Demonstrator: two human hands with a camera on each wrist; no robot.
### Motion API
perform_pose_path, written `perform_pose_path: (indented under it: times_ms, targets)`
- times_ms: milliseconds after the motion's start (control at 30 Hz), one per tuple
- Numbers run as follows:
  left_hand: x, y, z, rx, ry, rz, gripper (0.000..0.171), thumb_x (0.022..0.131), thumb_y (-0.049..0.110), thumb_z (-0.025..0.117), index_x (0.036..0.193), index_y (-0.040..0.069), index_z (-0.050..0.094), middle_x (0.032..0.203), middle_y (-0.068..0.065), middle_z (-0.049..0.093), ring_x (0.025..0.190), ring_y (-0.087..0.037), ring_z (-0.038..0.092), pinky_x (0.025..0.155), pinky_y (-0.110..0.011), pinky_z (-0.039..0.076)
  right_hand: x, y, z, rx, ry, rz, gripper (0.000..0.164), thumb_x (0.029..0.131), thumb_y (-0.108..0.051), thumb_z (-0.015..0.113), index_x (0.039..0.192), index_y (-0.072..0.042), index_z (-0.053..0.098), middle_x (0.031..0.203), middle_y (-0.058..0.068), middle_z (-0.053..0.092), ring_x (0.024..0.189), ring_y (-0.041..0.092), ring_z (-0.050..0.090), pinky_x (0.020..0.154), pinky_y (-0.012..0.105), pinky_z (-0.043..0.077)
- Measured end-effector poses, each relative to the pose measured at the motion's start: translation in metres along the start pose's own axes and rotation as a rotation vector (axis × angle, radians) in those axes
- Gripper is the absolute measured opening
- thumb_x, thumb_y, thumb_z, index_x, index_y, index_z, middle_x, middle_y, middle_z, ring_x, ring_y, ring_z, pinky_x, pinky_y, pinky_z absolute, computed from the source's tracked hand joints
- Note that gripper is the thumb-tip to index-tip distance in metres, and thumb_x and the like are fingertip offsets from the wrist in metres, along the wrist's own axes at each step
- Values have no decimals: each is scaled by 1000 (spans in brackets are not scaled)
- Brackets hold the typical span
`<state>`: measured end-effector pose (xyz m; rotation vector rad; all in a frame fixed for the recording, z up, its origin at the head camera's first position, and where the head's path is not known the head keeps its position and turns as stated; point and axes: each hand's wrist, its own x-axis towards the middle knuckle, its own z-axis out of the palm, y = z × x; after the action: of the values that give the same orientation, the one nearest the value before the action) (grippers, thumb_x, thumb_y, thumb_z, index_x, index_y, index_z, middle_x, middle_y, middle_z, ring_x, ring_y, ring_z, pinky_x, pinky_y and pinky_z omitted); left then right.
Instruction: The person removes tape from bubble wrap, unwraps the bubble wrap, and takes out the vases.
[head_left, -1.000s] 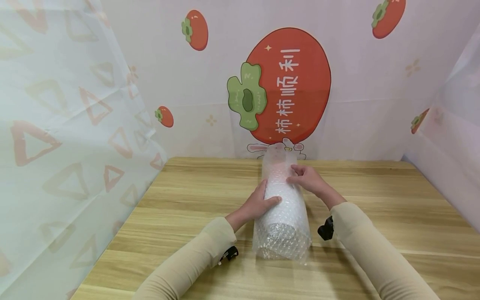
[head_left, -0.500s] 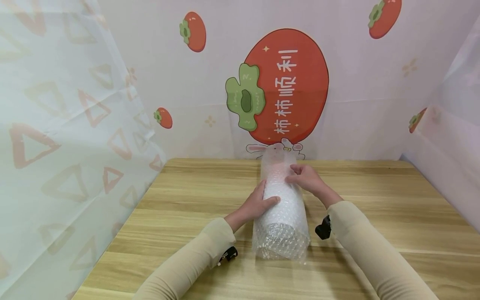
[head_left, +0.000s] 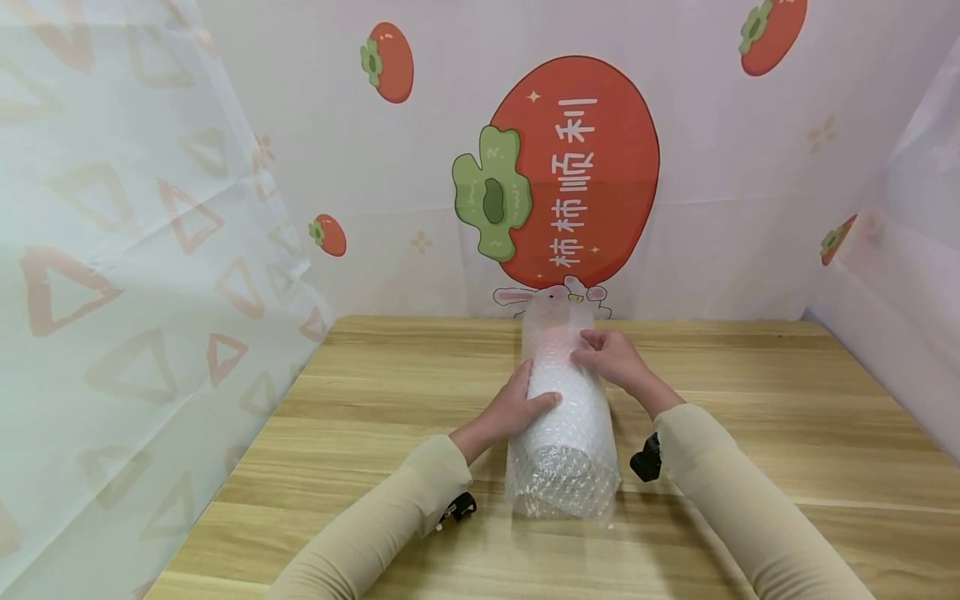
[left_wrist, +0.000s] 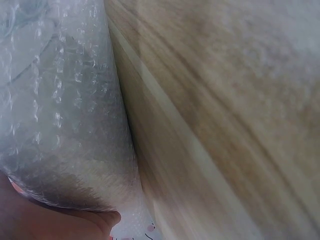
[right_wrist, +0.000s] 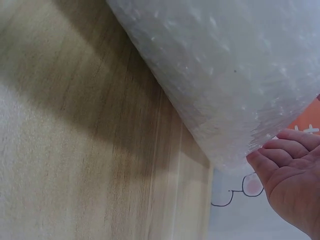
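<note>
A cylinder-shaped bundle of clear bubble wrap (head_left: 570, 425) lies lengthwise at the middle of the table, its far end near the back edge. What is inside, if anything, cannot be made out. My left hand (head_left: 519, 406) grips its left side, thumb across the top. On the right, farther up the bundle, my right hand (head_left: 617, 358) pinches the wrap with thumb and fingers. The left wrist view has the wrap (left_wrist: 65, 105) above part of the left hand (left_wrist: 60, 222). In the right wrist view, the right hand's fingertips (right_wrist: 255, 156) touch the wrap (right_wrist: 215, 65).
The wooden table (head_left: 390, 400) carries the bundle. Behind it hangs a white cloth (head_left: 712, 167) printed with persimmons and a rabbit. Another printed cloth (head_left: 150, 275) hangs at the left. Black wrist cameras sit under both cuffs, the right one (head_left: 647, 458) near the wrap.
</note>
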<state>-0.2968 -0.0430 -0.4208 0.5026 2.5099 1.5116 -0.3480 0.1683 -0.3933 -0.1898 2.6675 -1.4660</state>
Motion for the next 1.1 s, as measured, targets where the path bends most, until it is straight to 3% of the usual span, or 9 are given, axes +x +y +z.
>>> perform_pose_path:
  times_ms: [1100]
  targets:
    - [3, -2, 1, -5, 2, -8, 92, 89, 43, 60, 155, 2, 11, 156, -18, 22, 137, -31, 30, 107, -49, 33, 0, 1, 4, 15, 19, -20, 57, 96, -24, 57, 143, 5, 43, 145, 20, 44, 131, 36, 42, 101, 47, 42]
